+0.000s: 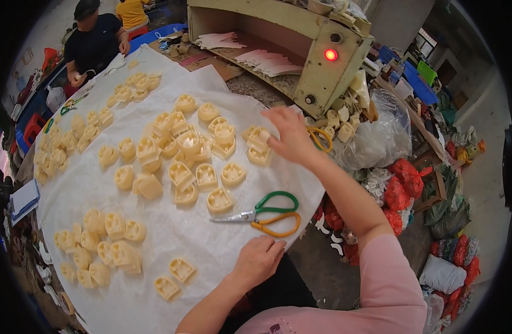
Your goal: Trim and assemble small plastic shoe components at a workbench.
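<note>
My right hand [291, 135] reaches over the table's right side, fingers apart, beside a small stack of cream moulded pieces [259, 146]. I see no piece in its grasp. At the near table edge lies my left hand [257, 260], its fingers bent together; whatever they may hold is hidden. Just beyond it, scissors [246, 216] with one green and one orange handle loop lie with the blades to the left. A large heap of the hollow cream pieces [189, 143] covers the middle of the white sheet [194, 239]. Two pieces [175, 278] sit apart near the front.
More cream pieces lie in groups at the near left [103, 239] and far left [61, 146]. A pale green machine [323, 72] with a lit red lamp stands behind the table. Plastic bags [403, 183] crowd the right floor. Another person [97, 44] sits at the far left.
</note>
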{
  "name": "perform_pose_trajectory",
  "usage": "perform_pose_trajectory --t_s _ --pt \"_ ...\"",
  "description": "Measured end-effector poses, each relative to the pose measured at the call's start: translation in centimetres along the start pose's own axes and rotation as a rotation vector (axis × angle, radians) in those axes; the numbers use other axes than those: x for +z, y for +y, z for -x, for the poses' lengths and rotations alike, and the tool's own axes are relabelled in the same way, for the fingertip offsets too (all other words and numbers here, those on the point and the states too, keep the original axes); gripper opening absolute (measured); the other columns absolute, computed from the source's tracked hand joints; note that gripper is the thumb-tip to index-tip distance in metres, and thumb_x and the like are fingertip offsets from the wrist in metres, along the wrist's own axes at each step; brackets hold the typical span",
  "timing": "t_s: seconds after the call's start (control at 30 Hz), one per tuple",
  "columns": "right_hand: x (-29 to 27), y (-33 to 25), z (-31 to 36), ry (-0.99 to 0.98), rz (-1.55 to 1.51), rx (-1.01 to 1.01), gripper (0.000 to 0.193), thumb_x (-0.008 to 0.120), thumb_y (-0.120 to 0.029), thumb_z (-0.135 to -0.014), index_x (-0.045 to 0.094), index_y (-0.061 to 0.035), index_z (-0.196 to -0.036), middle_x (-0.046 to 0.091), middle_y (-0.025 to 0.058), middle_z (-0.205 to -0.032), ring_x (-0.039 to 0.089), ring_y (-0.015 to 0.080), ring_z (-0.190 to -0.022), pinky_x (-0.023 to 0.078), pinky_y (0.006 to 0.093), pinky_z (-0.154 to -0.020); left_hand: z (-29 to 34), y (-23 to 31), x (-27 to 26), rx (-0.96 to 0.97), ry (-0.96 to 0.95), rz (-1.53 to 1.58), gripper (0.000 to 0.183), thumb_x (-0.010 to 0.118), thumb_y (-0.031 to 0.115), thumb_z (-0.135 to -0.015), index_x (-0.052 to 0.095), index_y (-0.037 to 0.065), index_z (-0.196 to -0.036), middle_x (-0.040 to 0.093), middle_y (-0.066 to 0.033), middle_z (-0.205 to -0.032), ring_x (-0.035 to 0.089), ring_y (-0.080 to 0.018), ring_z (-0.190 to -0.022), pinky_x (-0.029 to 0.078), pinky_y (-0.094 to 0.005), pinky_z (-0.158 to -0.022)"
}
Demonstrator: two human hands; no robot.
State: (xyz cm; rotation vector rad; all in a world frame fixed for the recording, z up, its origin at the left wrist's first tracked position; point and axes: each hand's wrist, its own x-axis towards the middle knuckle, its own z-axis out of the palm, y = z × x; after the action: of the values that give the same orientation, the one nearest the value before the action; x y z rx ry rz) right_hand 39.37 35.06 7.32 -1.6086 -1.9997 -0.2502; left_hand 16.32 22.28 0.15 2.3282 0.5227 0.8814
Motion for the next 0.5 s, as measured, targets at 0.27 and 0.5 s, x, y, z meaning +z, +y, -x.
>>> perform_pose_trajectory --t_s 0.27,0.5 --pt "7.4 9.2 -14.1 -0.133 0.242 0.158 0.058 0.063 -0.031 -0.073 0.049 -0.0129 -0.127 0.048 0.0133 -0.127 0.040 0.0288 -0.120 0.028 0.0511 -0.096 -0.5 -1.8 -0.2 -0.197 0.020 0.426 0.017 0.067 0.004 -0.072 0.064 0.006 -0.088 0.058 -0.0088 -0.067 0.058 -0.0265 -0.062 0.047 -0.0349 -0.056" --pt "12.9 13.7 -22.9 -0.306 0.693 0.252 0.060 0.062 -0.047 -0.076 0.049 -0.0198 -0.128 0.049 0.0116 -0.130 0.040 0.0283 -0.124 0.025 0.0595 -0.099 -0.3 -2.4 -1.1 -0.257 -0.035 0.485 0.014 0.062 0.003 -0.081 0.061 0.000 -0.094 0.059 -0.0137 -0.077 0.059 -0.0275 -0.067 0.048 -0.0348 -0.060"
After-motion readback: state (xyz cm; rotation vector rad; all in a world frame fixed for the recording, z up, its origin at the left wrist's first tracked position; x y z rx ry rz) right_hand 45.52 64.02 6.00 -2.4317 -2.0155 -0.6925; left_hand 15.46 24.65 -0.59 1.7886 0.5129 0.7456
